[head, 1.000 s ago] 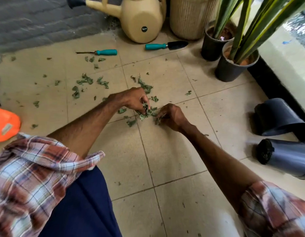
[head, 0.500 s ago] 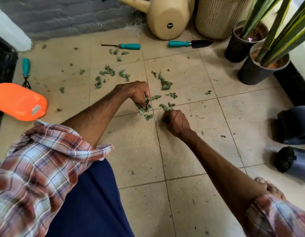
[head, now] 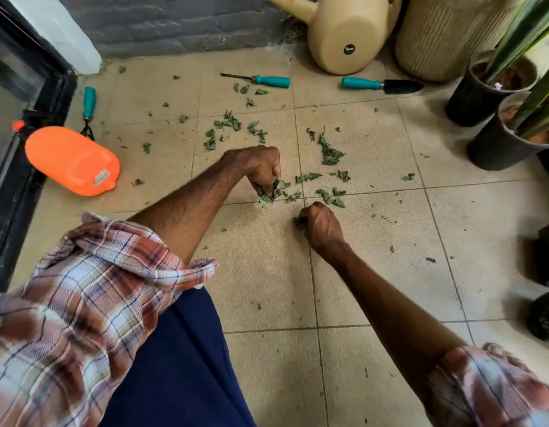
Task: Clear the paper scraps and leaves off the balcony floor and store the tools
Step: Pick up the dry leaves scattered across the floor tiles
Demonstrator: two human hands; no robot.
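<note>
Nearest to us, well apart from the watering can (head: 347, 35) on its near side, the right hand (head: 324, 229) is curled into a fist low on the floor (head: 374, 272); a bit of green pokes out of it, so it looks to be holding leaves (head: 299, 221); the left hand (head: 257, 167) is a little closer to the watering can and off to its left, fingers curled down, pinching more leaves that touch the floor; the two hands are apart, each closed on its own bunch.

Between the right hand and the watering can, just past the knuckles, lie the loose scraps (head: 330, 197); they spread in a short row from side to side; the right hand is the nearer one to them, so I think it should reach forward for them next.

Closer again to the watering can sits a long clump (head: 328, 149); its long way points at the watering can.

Just in front of the watering can lie the trowel (head: 381, 85) and a thin tool (head: 271, 81), both with blue-green handles, both lying sideways; a third small tool (head: 89, 106) is far to the watering can's left; none is put away yet.
</note>
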